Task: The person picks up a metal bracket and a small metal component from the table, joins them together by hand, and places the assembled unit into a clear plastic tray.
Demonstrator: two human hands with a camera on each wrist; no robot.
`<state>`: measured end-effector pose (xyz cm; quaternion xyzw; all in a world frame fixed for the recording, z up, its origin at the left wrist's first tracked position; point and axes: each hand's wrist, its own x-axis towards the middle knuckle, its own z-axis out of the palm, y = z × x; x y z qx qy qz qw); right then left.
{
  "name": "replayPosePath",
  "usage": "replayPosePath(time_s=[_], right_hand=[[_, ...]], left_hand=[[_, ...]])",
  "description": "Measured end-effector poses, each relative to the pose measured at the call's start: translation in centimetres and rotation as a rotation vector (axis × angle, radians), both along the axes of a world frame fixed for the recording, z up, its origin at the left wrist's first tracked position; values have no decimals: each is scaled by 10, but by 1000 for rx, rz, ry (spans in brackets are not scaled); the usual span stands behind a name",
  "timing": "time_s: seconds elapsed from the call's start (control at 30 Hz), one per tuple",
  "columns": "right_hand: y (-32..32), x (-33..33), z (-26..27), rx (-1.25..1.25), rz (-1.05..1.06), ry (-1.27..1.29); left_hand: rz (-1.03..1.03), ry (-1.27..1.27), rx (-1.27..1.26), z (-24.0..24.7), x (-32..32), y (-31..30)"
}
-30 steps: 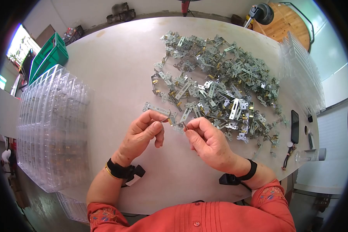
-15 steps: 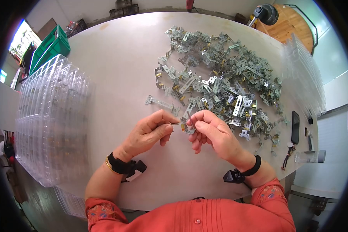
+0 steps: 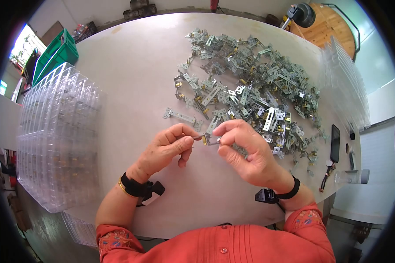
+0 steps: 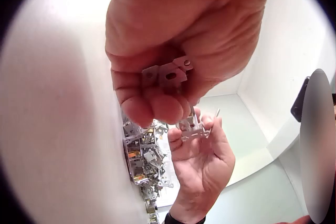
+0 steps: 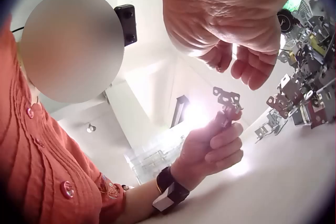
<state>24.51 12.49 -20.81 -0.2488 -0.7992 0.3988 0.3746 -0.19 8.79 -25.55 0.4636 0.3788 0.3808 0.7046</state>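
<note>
My left hand pinches a small metal bracket with a brass-coloured part between thumb and forefinger. In the left wrist view, the bracket's holed end shows under the palm. Beside the bracket's other end is my right hand, its fingers loosely bent and its thumb apart from the forefinger. The left wrist view has a thin metal rod sticking up near the right thumb; whether the fingers touch it is unclear. From the right wrist, the bracket's flat holed end stands above the left fingers.
A wide heap of metal brackets covers the table's right half, one loose bracket at its near left. Clear plastic trays are stacked at the left, more at the right. A phone and bottle lie at the right edge.
The hands moved right together with the bracket between them. Since half a second ago, my right thumb and forefinger have spread apart and the hand has shifted slightly away; the left hand keeps its pinch.
</note>
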Motion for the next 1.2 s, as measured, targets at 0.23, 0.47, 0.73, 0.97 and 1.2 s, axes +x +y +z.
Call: replayPosePath(time_s=[0.23, 0.47, 0.73, 0.97, 1.2], right_hand=[[-8, -8, -6, 128, 25, -130], [-8, -3, -5, -52, -45, -54], [-5, -3, -7, -678, -87, 276], [-9, -9, -17, -927, -22, 248], [-18, -5, -6, -526, 5, -196]], left_hand=[[1, -150, -101, 5, -1, -2], [-115, -467, -189, 3, -6, 1], [87, -381, 178, -11, -2, 3], [126, -329, 286, -13, -3, 4], [149, -327, 202, -17, -2, 3]])
